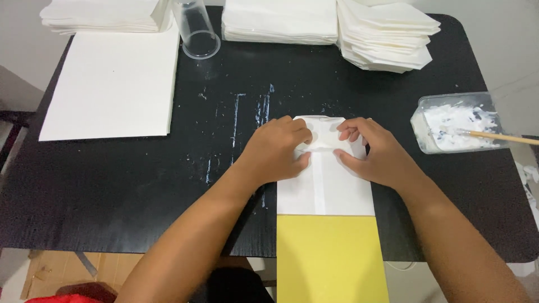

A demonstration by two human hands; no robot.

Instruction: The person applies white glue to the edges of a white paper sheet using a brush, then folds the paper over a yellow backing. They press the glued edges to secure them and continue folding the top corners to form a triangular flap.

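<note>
- Two hands press on one white folded paper piece [325, 168], which lies on the black table [129, 191] near its front edge.
- Left hand [278, 148]: fingers curled, pinching the paper's upper fold.
- Right hand [373, 151]: thumb and fingertips pinching the same fold from the other side.
- Yellow sheet [331, 258] under the paper's near end, overhanging the table edge.
- Right: plastic tub of white paste [455, 123] with a wooden stick [505, 137].
- Far edge: stacks of folded white paper [387, 33], clear cup [196, 28] on its side.
- Left: flat white sheets [112, 84].
</note>
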